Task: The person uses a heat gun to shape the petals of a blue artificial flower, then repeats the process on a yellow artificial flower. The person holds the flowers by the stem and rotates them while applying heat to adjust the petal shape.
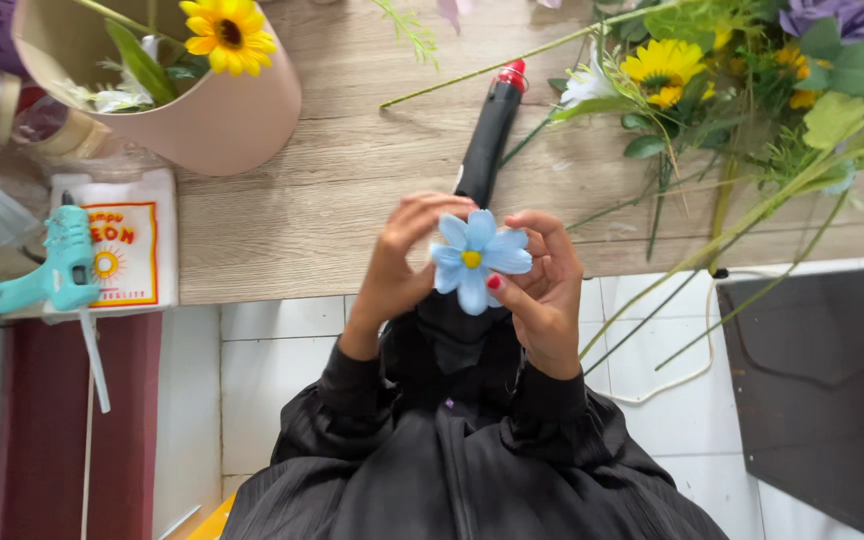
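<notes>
**Blue flower held between both hands**

Above the wooden table's [302, 220] near edge, both hands meet on a pale blue flower head [476, 259]. Left hand [399, 262] pinches its left petals, right hand [544, 290] clamps the lower right petals. Just behind lies a black glue gun [487, 140]; a teal glue gun [52, 270] sits far left.
</notes>
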